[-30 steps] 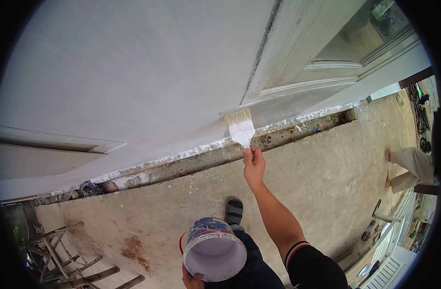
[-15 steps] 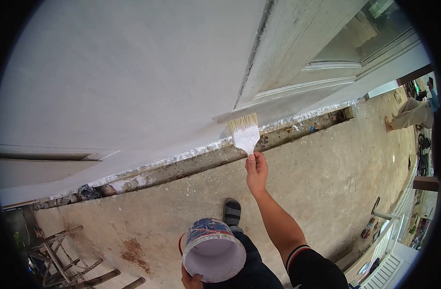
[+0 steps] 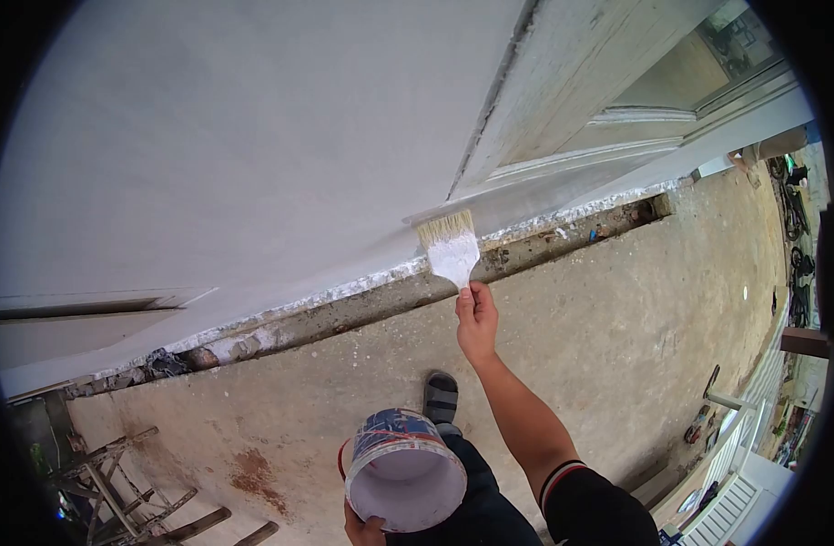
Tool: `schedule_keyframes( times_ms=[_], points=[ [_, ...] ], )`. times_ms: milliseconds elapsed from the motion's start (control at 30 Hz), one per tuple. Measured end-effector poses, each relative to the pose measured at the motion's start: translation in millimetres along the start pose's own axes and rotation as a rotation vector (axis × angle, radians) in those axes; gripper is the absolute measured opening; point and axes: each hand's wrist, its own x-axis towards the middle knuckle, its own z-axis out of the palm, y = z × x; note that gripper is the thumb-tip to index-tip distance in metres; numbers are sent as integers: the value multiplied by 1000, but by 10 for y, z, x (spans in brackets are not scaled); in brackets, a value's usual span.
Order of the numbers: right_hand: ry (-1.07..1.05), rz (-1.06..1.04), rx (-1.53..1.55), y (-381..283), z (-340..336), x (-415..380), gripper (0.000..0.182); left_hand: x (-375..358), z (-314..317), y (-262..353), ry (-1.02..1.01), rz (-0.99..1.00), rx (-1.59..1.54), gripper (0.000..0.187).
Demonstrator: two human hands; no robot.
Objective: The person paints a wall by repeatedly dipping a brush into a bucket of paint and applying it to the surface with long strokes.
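Paintbrush (image 3: 453,250): at the wall's (image 3: 253,136) lower edge, bristles up. Right hand (image 3: 477,323): forearm extended, fingers closed around handle. Left hand (image 3: 364,530): low, fingers curled against bucket (image 3: 406,473), thumb at rim.

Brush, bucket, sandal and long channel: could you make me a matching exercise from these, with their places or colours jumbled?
Things:
1. Brush
2. Bucket
3. Sandal
4. Channel

Places or colours:
A. Along the base of the wall
B. Held by the left hand
C. In the fingers of the right hand
D. Dark, resting on the floor

Right pairs: 1-C, 2-B, 3-D, 4-A
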Motion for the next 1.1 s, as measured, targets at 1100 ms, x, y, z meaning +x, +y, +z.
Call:
schedule_keyframes(
  times_ms=[1100],
  points=[
    [-63, 38, -25, 210, 514, -24, 21, 443, -269, -227, 72, 112, 92, 79]
  ],
)
